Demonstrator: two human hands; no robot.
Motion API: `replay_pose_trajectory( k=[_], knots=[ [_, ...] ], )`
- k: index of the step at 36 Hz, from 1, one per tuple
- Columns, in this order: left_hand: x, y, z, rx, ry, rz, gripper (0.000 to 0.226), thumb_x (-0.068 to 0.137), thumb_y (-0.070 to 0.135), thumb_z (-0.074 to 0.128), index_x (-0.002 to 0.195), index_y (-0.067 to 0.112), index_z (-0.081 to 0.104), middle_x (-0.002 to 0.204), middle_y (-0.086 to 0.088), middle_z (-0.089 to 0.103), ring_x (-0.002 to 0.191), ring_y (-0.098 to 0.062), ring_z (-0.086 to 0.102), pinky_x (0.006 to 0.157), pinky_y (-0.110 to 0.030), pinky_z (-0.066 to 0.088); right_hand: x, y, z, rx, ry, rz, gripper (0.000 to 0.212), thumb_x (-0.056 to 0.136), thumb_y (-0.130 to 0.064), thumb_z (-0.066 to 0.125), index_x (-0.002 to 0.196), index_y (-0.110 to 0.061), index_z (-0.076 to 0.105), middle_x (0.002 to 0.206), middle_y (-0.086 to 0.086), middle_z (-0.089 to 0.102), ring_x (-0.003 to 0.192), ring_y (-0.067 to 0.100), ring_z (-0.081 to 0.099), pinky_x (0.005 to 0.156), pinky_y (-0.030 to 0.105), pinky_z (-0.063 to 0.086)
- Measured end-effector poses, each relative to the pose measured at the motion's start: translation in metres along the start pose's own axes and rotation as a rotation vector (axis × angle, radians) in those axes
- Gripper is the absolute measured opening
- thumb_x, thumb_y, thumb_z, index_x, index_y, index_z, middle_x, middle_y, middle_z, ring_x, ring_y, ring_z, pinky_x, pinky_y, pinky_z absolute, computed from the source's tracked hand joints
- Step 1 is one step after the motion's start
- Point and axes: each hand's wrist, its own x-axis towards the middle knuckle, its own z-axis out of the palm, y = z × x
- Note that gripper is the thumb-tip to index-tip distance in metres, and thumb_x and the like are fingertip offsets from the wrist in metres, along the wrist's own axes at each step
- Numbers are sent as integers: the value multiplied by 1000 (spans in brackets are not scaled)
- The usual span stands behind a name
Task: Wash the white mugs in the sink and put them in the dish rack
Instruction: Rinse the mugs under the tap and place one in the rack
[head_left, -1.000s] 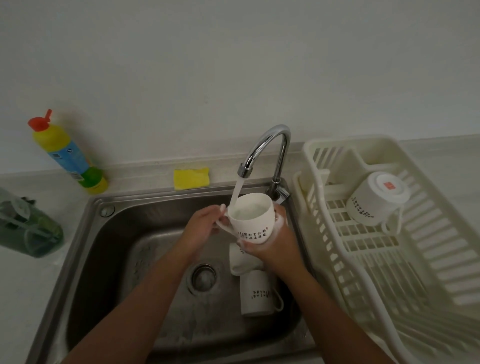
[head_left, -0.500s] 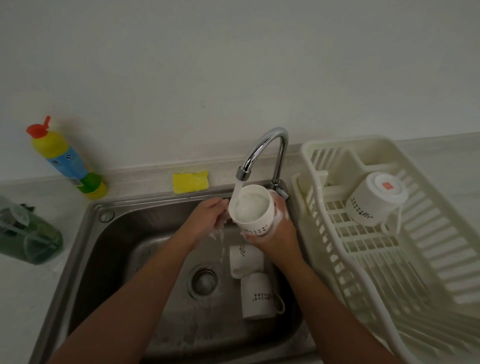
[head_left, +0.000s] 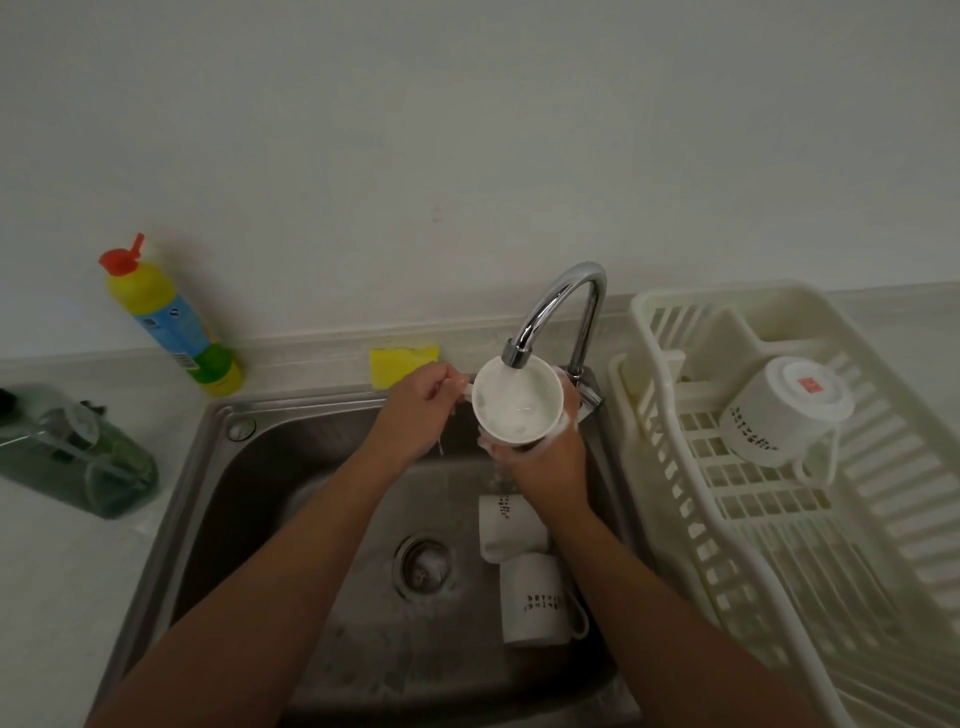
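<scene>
I hold a white mug (head_left: 517, 402) upright right under the tap's spout (head_left: 550, 306), and water runs into it. My right hand (head_left: 543, 447), soapy, grips the mug's body from below and the right. My left hand (head_left: 421, 408) pinches the mug's handle on its left side. Two more white mugs lie on their sides in the steel sink (head_left: 249, 467): one mug (head_left: 506, 527) just below my right wrist and a second mug (head_left: 535, 600) nearer to me. Another white mug (head_left: 779, 410) rests upside down in the white dish rack (head_left: 779, 545) at the right.
A yellow sponge (head_left: 402, 364) lies on the ledge behind the sink. A yellow and blue bottle with a red cap (head_left: 169, 317) leans at the back left. A green transparent container (head_left: 72, 452) sits at the far left. The drain (head_left: 423, 566) is in the sink's middle.
Both hands have lifted the mug up and back, close under the spout. It now stands more upright, with water falling straight into it.
</scene>
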Motion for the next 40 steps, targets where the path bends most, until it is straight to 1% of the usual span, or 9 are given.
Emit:
replay_pose_trajectory(
  k=[6,10,16,22,25,28,31,35,40],
  knots=[
    [-8,11,-16,104,36,52,26,100,17,54,75,23,55,73,4,57,68,-9,51,57,-9,36,-1,-4,12,36,5,20,107,49,-23,96,135,-35,34,126,-25,49,120,-5,47,94,6,37],
    [-16,18,-26,177,38,67,32,99,20,55,69,30,50,73,8,54,67,-3,48,59,-7,35,-4,-8,19,59,-12,64,105,48,-26,97,132,-38,36,126,-20,53,120,2,51,99,22,45],
    [-25,21,-38,248,36,52,34,99,26,57,66,24,49,66,9,49,62,-3,44,57,-9,33,-16,-11,27,163,-94,142,103,49,-22,97,134,-25,39,125,-20,52,116,-8,50,97,10,43],
    [-35,23,-45,274,32,12,33,100,29,57,68,20,51,65,7,48,60,-6,43,56,-17,32,-29,-22,21,110,-380,386,63,77,-35,81,119,-41,35,128,-14,47,125,8,46,104,23,40],
    [-37,24,-48,269,40,3,32,99,29,57,69,19,54,65,6,50,61,-7,44,58,-22,34,-19,-24,26,17,-372,395,83,73,-40,83,140,-25,37,133,-8,50,117,10,52,91,18,43],
    [-40,25,-50,252,46,-4,31,98,30,58,71,15,58,68,5,54,64,-8,46,59,-23,35,-17,-21,33,52,-290,413,89,66,-14,89,138,-19,38,119,-8,51,107,7,51,81,10,49],
    [-42,26,-50,254,44,-18,32,98,31,58,69,18,57,68,3,57,63,-7,47,59,-24,36,-20,-17,37,22,-321,484,100,62,-39,90,142,-21,33,123,-9,43,121,9,41,92,14,30],
    [-45,25,-49,261,45,-40,35,99,34,56,70,14,57,71,-3,62,62,-10,47,58,-26,36,-22,-20,39,45,-332,560,110,44,-47,94,137,-21,41,124,-10,48,119,6,42,101,22,34],
    [-51,25,-45,262,31,-59,37,99,33,57,65,16,52,65,2,56,59,-9,45,58,-27,37,-36,-24,28,155,-390,469,47,61,-10,91,82,-30,55,84,-19,62,94,5,65,71,9,50]
  ],
)
